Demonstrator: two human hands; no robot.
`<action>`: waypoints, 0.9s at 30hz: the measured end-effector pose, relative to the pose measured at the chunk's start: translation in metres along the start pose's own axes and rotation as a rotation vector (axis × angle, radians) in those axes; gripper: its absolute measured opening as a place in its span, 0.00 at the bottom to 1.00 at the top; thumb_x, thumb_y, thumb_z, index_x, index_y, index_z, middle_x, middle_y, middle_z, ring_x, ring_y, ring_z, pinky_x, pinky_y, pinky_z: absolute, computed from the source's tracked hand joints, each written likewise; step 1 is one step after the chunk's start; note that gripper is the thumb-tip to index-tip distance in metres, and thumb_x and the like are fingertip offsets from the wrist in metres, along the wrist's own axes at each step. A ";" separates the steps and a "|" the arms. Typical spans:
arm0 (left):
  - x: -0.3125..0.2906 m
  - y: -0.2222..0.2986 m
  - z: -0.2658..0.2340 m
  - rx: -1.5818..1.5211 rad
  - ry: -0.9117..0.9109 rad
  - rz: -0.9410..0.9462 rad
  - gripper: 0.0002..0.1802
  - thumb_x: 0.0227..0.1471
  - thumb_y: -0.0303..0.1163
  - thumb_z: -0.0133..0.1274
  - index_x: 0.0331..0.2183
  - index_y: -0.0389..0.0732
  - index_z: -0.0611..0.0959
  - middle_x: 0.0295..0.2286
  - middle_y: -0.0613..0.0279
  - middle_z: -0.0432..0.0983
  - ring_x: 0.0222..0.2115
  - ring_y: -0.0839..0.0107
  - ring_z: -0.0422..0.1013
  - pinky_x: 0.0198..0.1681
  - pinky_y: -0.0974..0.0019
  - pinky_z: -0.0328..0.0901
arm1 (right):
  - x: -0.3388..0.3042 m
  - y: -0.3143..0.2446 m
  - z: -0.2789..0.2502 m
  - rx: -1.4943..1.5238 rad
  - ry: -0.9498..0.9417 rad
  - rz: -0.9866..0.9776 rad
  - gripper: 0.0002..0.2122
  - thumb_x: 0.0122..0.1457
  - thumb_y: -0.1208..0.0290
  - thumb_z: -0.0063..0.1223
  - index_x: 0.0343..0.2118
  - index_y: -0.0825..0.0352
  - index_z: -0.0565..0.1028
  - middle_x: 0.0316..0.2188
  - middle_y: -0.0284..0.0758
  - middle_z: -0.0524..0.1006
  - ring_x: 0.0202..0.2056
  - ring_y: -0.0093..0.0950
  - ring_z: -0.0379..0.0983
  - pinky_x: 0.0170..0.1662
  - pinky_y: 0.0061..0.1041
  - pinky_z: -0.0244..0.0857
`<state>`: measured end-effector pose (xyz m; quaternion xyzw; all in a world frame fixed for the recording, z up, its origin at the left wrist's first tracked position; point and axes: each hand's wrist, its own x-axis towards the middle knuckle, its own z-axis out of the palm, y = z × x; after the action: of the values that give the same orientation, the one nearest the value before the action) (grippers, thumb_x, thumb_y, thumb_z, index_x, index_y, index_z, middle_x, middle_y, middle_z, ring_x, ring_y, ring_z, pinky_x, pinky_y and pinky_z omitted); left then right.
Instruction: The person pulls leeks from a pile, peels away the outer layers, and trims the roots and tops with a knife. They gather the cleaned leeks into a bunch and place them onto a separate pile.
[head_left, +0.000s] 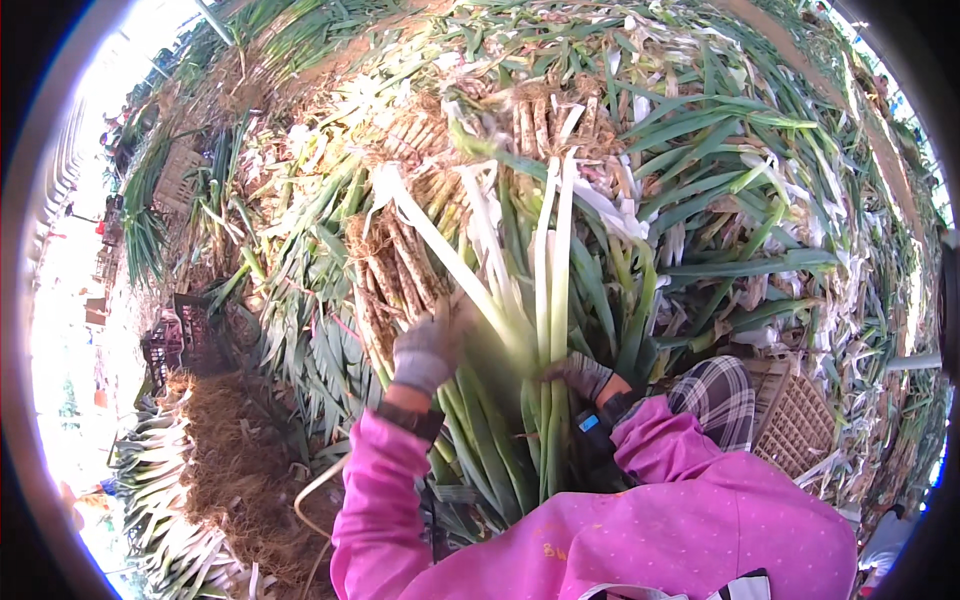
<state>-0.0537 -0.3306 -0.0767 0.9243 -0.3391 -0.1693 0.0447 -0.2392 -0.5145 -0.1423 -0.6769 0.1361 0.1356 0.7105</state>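
Note:
My left hand (425, 356), in a grey glove, is beside a bundle of unpeeled leeks (398, 270) with brown, dirt-covered stalks and roots. Its fingers are smeared by motion, so their grip is unclear. My right hand (583, 376), gloved too, is closed at the side of long peeled leeks (560, 270), whose white ends point away from me. Between my hands another peeled leek (450, 245) slants up to the left, blurred at its lower part. Green leaves (490, 430) run down toward my lap.
Piles of leeks with green leaves (720, 190) and stripped skins surround me. At lower left lie rows of white-stalked leeks (170, 490) with brown root tufts (240, 470). A dark plastic crate (178, 335) is at left, a tan crate (795, 420) by my right knee.

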 end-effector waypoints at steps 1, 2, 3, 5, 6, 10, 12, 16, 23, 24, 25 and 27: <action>-0.022 -0.001 -0.005 0.023 -0.058 0.010 0.33 0.41 0.45 0.51 0.48 0.44 0.61 0.33 0.49 0.71 0.30 0.52 0.71 0.31 0.53 0.65 | 0.005 0.009 0.002 0.007 -0.008 -0.002 0.09 0.48 0.67 0.52 0.31 0.64 0.78 0.28 0.31 0.77 0.31 0.21 0.71 0.37 0.24 0.64; -0.045 0.001 -0.011 0.044 -0.117 0.019 0.34 0.40 0.44 0.52 0.48 0.42 0.61 0.32 0.49 0.70 0.30 0.52 0.70 0.30 0.52 0.65 | 0.013 0.029 0.000 0.056 -0.008 -0.017 0.09 0.48 0.66 0.52 0.30 0.63 0.78 0.27 0.31 0.77 0.31 0.21 0.71 0.38 0.24 0.64; -0.066 -0.004 -0.011 -0.062 -0.075 0.054 0.35 0.39 0.43 0.53 0.48 0.42 0.61 0.32 0.49 0.70 0.29 0.52 0.70 0.30 0.52 0.64 | 0.018 0.043 -0.002 0.103 -0.004 -0.027 0.09 0.48 0.66 0.51 0.30 0.63 0.78 0.27 0.31 0.77 0.31 0.21 0.71 0.38 0.23 0.63; -0.101 -0.010 -0.012 -0.128 -0.052 -0.006 0.34 0.39 0.41 0.52 0.49 0.43 0.62 0.29 0.49 0.71 0.28 0.52 0.70 0.29 0.53 0.64 | 0.025 0.044 0.003 0.125 -0.035 0.022 0.09 0.49 0.66 0.50 0.30 0.63 0.78 0.27 0.31 0.77 0.31 0.21 0.71 0.40 0.23 0.63; -0.114 -0.010 -0.015 -0.135 -0.116 -0.045 0.34 0.38 0.39 0.52 0.50 0.43 0.62 0.28 0.49 0.71 0.27 0.53 0.70 0.28 0.54 0.64 | 0.029 0.044 0.005 0.140 -0.057 0.068 0.09 0.49 0.65 0.49 0.30 0.63 0.78 0.27 0.31 0.77 0.32 0.21 0.71 0.41 0.23 0.62; -0.151 -0.022 -0.012 -0.409 0.039 -0.055 0.34 0.39 0.35 0.53 0.50 0.42 0.63 0.35 0.46 0.71 0.30 0.53 0.70 0.32 0.57 0.66 | 0.047 0.047 0.019 0.162 -0.143 0.075 0.10 0.49 0.66 0.48 0.29 0.63 0.78 0.29 0.32 0.77 0.34 0.21 0.71 0.42 0.22 0.62; -0.167 -0.021 -0.007 -0.577 -0.169 -0.227 0.33 0.40 0.32 0.54 0.49 0.37 0.64 0.39 0.48 0.71 0.33 0.61 0.71 0.35 0.66 0.66 | 0.051 0.050 0.022 0.161 -0.177 -0.059 0.09 0.48 0.66 0.49 0.28 0.63 0.78 0.28 0.32 0.77 0.33 0.22 0.71 0.41 0.22 0.62; -0.196 0.012 -0.006 -1.236 0.049 -0.318 0.34 0.42 0.19 0.51 0.53 0.32 0.59 0.42 0.58 0.68 0.38 0.75 0.66 0.39 0.75 0.63 | 0.048 0.059 0.022 0.200 -0.089 0.109 0.09 0.47 0.66 0.50 0.28 0.65 0.77 0.27 0.31 0.76 0.32 0.24 0.71 0.41 0.22 0.62; -0.255 0.092 0.016 -1.581 0.191 -0.435 0.32 0.44 0.17 0.46 0.53 0.33 0.58 0.43 0.62 0.65 0.40 0.75 0.64 0.44 0.75 0.59 | 0.000 0.015 0.024 0.139 -0.173 -0.126 0.10 0.51 0.67 0.45 0.29 0.66 0.77 0.28 0.34 0.77 0.34 0.23 0.71 0.42 0.23 0.62; -0.262 0.102 0.012 -1.578 0.188 -0.420 0.32 0.44 0.17 0.46 0.53 0.33 0.58 0.43 0.62 0.65 0.40 0.75 0.64 0.44 0.75 0.59 | -0.007 0.014 0.020 0.138 -0.162 -0.135 0.10 0.51 0.67 0.45 0.29 0.66 0.77 0.28 0.34 0.77 0.34 0.23 0.71 0.42 0.23 0.62; -0.269 0.112 0.006 -1.598 0.179 -0.410 0.32 0.44 0.17 0.47 0.53 0.33 0.58 0.44 0.62 0.65 0.41 0.75 0.63 0.44 0.75 0.59 | -0.014 0.013 0.014 0.133 -0.131 -0.207 0.10 0.50 0.66 0.47 0.27 0.66 0.77 0.27 0.33 0.77 0.33 0.23 0.71 0.41 0.23 0.62; -0.285 0.117 0.019 -1.627 0.204 -0.363 0.35 0.43 0.26 0.53 0.53 0.34 0.57 0.45 0.55 0.64 0.42 0.68 0.65 0.43 0.68 0.61 | -0.027 0.009 0.009 0.221 -0.117 -0.216 0.09 0.48 0.66 0.50 0.25 0.66 0.77 0.27 0.34 0.77 0.33 0.21 0.72 0.41 0.24 0.63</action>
<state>-0.3342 -0.2367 0.0092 0.6546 0.0484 -0.2813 0.7001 -0.2680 -0.5054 -0.1401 -0.5964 0.0349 0.0820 0.7977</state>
